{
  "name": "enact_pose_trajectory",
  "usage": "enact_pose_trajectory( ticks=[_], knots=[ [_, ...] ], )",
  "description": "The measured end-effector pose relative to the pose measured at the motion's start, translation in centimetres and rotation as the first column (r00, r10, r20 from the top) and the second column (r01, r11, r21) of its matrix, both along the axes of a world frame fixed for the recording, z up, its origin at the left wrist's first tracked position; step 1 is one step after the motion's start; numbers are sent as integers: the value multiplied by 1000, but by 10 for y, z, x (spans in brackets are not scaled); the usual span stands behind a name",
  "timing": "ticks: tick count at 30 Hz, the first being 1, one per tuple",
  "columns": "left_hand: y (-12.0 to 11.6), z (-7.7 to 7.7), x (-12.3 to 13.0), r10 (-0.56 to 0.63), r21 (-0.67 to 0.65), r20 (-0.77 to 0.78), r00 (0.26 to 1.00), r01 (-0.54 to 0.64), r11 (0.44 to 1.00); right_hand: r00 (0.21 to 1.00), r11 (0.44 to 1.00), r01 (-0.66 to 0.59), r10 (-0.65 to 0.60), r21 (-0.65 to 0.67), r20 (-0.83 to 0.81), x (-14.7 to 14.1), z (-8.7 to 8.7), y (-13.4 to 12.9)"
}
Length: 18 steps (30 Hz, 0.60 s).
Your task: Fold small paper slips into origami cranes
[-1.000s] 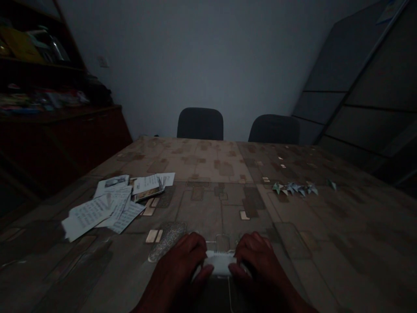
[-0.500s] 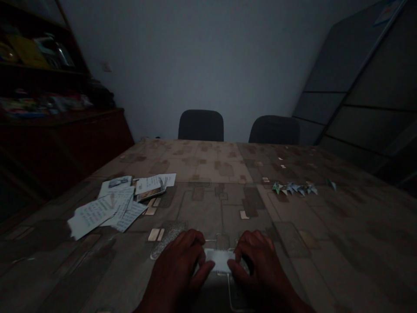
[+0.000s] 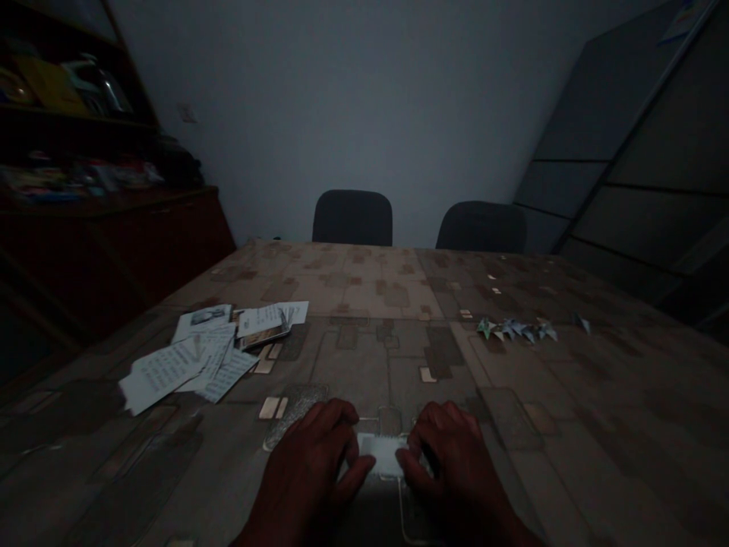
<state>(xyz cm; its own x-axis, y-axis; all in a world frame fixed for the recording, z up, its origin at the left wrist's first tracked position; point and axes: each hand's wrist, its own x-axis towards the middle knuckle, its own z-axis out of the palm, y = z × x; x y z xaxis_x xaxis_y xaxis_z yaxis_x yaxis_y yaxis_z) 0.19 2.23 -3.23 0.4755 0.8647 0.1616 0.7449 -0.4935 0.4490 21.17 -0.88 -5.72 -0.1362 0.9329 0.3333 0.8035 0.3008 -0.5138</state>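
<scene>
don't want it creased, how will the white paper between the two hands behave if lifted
The white paper looks small and flat, so probably light. With left hand and right hand at opposite ends, it should stay fairly flat; one-handed, it might bend.

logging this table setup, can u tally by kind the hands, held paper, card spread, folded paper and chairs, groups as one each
Hands: 2 (left hand, right hand)
White paper piece, held by both: 1
Spread of printed cards: 1, overlapping
Row of folded paper shapes: 1
Lone folded paper shape: 1
Dark chairs: 2
Total: 8
</scene>
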Motion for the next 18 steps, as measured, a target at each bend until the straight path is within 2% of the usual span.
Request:
enact_pose_trajectory(
  ticks=[9,13,18],
  knots=[
    [0,-5,-1,-12,57,26,1000,11,998,999,997,-34,36,-76,30,1,5,6],
    [0,-6,-1,-19,102,32,999,16,995,1000,993,-5,7,-117,19,0,9,6],
    [-1,-3,0,-13,93,34,999,10,996,998,996,17,-12,-82,68,-3,11,7]
  ],
)
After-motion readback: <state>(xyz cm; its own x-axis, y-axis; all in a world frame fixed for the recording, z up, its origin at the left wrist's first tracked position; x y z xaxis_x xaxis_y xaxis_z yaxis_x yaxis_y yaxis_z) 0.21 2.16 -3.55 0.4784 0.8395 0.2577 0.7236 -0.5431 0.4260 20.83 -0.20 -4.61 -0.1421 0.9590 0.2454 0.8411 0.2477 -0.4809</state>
